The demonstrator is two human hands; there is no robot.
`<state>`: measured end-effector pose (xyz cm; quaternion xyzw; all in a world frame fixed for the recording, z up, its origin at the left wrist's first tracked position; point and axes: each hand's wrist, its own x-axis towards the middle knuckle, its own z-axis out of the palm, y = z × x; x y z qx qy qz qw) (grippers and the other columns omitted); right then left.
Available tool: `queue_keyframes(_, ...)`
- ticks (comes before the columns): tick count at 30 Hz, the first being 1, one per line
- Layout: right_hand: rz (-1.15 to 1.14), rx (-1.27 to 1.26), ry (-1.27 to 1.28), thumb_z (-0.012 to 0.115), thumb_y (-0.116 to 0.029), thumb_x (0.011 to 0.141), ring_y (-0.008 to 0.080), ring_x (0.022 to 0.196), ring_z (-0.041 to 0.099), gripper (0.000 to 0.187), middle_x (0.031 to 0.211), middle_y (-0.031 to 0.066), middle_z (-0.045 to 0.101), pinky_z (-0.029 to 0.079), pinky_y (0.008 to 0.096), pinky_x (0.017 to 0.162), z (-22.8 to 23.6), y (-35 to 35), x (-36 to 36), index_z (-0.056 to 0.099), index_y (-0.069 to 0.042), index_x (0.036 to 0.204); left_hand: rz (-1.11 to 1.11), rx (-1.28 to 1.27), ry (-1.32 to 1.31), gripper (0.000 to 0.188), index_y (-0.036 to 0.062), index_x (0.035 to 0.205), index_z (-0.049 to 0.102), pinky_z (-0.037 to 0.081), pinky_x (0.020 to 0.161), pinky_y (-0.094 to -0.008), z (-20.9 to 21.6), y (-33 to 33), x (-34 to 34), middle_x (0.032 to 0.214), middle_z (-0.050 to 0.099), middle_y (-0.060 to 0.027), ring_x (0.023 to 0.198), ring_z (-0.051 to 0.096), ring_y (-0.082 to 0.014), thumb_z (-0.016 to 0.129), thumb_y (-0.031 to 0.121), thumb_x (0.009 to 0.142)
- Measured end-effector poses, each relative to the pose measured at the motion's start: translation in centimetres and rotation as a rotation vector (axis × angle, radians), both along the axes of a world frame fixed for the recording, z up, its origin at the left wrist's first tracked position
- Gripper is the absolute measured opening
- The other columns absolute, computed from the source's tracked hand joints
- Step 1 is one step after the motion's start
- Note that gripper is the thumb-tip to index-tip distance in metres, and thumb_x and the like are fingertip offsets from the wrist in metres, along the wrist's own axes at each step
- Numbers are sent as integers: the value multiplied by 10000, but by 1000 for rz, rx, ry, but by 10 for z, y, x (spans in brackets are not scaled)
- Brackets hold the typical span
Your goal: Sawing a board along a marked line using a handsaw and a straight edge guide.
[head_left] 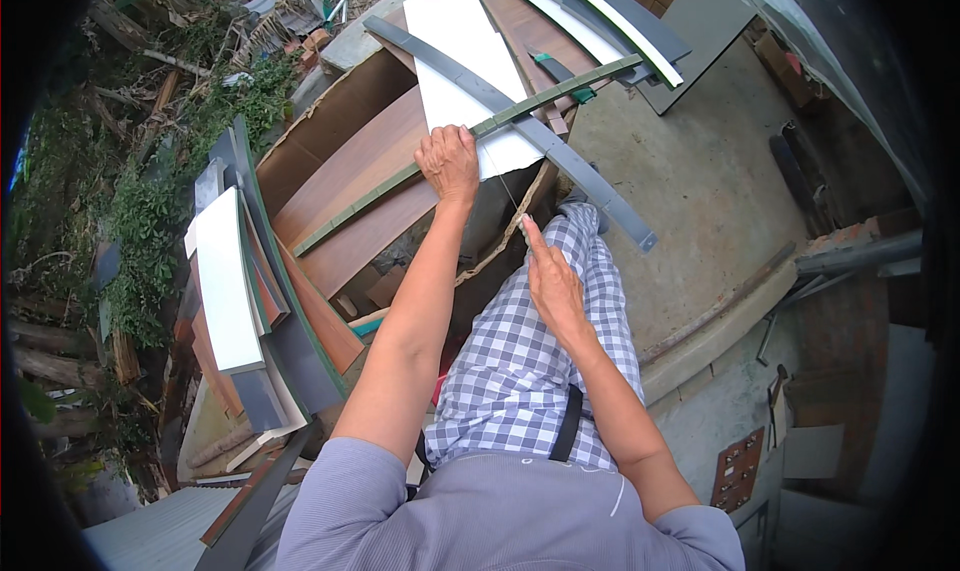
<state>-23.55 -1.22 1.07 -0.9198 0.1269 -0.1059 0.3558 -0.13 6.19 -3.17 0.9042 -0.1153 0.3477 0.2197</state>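
Green-edged and long, a thin strip [470,136] lies slantwise across a stack of wood-grain and white boards, pinned under a person's left hand [449,161], which is clamped down over it with the fingers curled on its far edge. The right hand [552,276] hovers lower, near the knee, its index finger stretched out and the other fingers folded; a fine thread-like line [507,189] runs from that fingertip up toward the strip, and whether it is gripped cannot be told. A grey slat [560,156] crosses beneath the strip. Checked trousers [520,361] fill the foreground, with bare concrete floor [710,181] to the right and stacked board offcuts [235,291] to the left.
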Motion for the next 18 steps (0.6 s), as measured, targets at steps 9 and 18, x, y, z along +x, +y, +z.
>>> queue_keyframes(9, 20, 34, 49, 466, -79, 906, 395, 759, 614, 602, 841, 211, 583, 487, 496, 686, 2, -3, 52, 293, -257, 1454, 7, 9, 33, 208, 101, 836, 615, 369, 743, -394, 6, -5, -7, 835, 588, -68, 835, 544, -257, 498, 262, 898)
queue_keyframes(18, 42, 188, 9, 466, -64, 905, 395, 806, 624, 624, 865, 228, 612, 478, 494, 718, -4, 0, 1, 262, -241, 1467, 1, -1, -1, 174, 107, 811, 574, 364, 734, -387, 3, -1, -4, 800, 544, -71, 797, 522, -251, 528, 263, 872)
